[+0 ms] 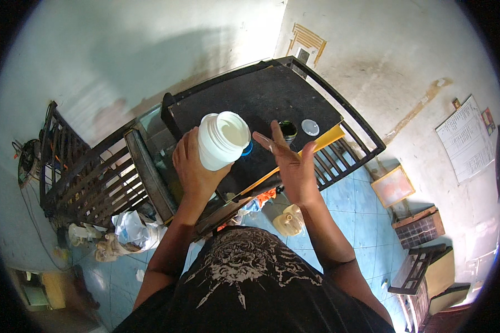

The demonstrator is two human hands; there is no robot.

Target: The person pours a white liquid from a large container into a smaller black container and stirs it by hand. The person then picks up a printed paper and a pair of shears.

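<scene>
My left hand (198, 169) is wrapped round a white plastic jar (212, 147), holding it tilted above the black tabletop (244, 91). The jar's wide threaded mouth has no lid on it, and its inside looks white. My right hand (294, 166) is raised to the right of the jar with its fingers stretched out and apart, and nothing shows in it. A bright blue round thing (248, 149), partly hidden behind the jar, looks like a lid. Beyond my right hand stands a small open container (287, 129) with dark contents. Beside it lies a pale round lid (310, 127).
A yellow strip (329, 137) runs along the table's near edge. Dark slatted furniture (103, 183) stands at the left. Below the table, a cream plastic jug (289, 220) sits on the blue tiled floor (339, 205). Bags and jugs (136, 230) crowd the lower left.
</scene>
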